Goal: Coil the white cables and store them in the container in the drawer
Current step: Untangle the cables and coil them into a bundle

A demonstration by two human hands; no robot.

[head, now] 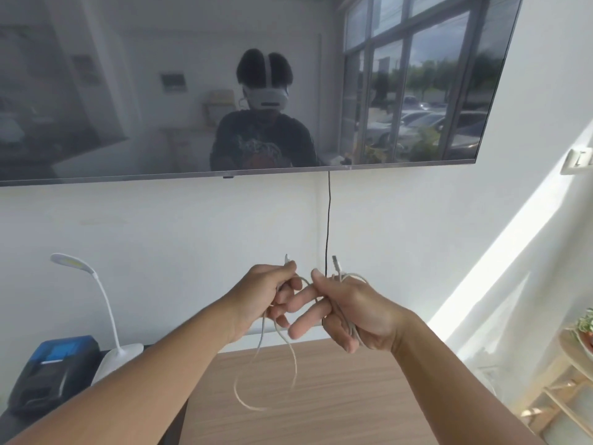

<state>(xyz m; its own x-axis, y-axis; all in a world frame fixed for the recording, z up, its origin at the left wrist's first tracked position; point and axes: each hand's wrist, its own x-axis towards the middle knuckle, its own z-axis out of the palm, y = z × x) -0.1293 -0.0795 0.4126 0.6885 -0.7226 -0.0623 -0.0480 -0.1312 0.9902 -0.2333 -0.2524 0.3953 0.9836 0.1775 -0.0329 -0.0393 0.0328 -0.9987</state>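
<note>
White cable (290, 358) is up in the air between your hands, above the wooden tabletop (337, 396). Your right hand (349, 311) is closed round the gathered loops, one plug sticking up past the thumb. Your left hand (266, 295) pinches the other end, its plug also pointing up. Slack hangs straight down from the left grip in a long loop, low over the wood; can't tell if it touches. So the loose length lies below and left of the coil: left hand is nearer, feed it rightward. Open room all round. Drawer and container aren't in view.
</note>
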